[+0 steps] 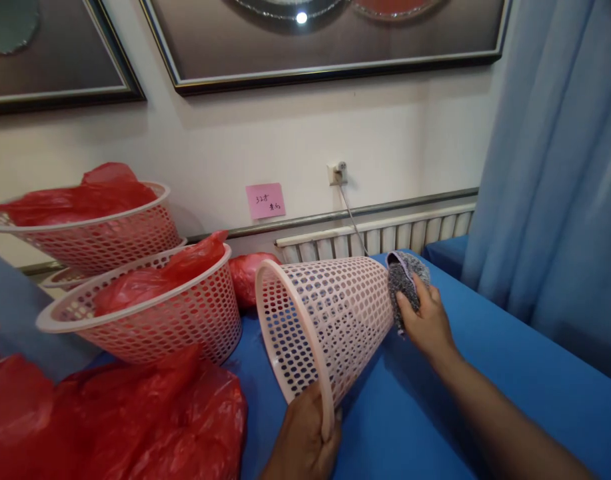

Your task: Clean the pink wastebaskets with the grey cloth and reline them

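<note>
A pale pink plastic wastebasket with a lattice of holes lies tilted on its side above the blue surface, its open mouth facing left and toward me. My left hand grips its rim at the lower edge, thumb and fingers on either side of the wall. At the basket's base end, my right hand holds a grey speckled cleaning cloth against the bottom. The fingers are closed on the cloth. Part of the base is hidden behind it.
Pink lattice baskets lined with red plastic bags stand at the left. A heap of red plastic bags lies at front left on the blue surface. Behind are a radiator and a wall socket; a blue curtain hangs right.
</note>
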Demonstrator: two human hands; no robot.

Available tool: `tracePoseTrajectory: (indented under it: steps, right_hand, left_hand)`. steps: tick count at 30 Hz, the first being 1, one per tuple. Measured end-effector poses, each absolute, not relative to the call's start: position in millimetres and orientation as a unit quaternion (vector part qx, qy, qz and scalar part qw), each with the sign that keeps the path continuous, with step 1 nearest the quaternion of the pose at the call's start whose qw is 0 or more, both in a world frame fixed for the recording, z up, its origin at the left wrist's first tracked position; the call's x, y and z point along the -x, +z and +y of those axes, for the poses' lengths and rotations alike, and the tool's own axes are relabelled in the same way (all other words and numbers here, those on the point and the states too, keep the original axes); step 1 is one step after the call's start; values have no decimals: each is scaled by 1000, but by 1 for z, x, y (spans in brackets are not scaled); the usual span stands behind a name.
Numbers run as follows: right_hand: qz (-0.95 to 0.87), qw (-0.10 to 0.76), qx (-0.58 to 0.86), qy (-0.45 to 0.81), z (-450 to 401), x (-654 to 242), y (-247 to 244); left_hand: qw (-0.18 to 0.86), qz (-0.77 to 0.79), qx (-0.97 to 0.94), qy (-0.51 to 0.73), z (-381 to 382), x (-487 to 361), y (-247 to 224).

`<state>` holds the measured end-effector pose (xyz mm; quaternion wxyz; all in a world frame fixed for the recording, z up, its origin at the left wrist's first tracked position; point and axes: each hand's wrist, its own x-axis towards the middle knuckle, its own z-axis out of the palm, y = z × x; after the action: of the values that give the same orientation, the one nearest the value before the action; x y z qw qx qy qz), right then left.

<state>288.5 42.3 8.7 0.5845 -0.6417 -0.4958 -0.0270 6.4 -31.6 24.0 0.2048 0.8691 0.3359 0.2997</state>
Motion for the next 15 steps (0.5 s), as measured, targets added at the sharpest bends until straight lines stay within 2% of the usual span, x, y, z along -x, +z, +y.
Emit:
tracePoseTrajectory:
  steps: [4,9,12,15]
  right_hand:
    - [-579,606,539,-81,3,-255,16]
    - [-741,572,314,-159,-51,-211,23]
    - [-715,571,366,-171,-32,-226,22]
    - [-606,580,531,-122,10,-266,17]
  left_hand:
    - [200,333,-876,285,-27,-11,23]
    - [190,333,-887,258,-28,-12,20]
    - [187,335,-887,257,-25,-10,19]
    - [186,355,-876,268,-21,-9,17]
